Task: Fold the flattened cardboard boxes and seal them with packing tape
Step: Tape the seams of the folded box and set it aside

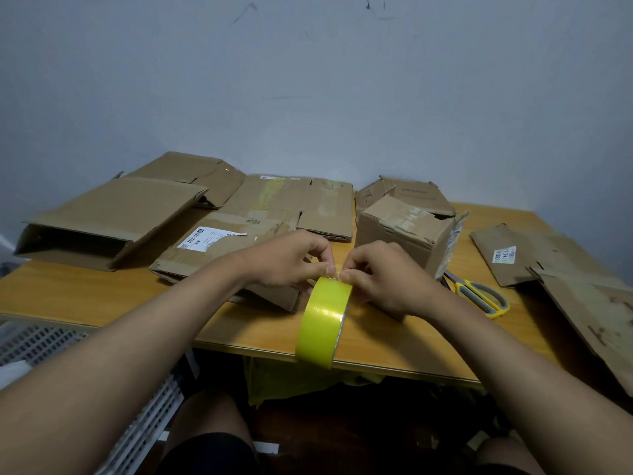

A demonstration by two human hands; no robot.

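Head view: the left hand (291,258) and right hand (383,275) both pinch the top of the yellow tape roll (323,320), held above the table's (394,351) near edge, apparently picking at its loose end. The roll looks light, stiff and slick, its film thin and clingy, so judged best taken by the rim while 1 thumbnail lifts the end.

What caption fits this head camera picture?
Both hands, left hand and right hand, pinch the yellow tape roll above the table.
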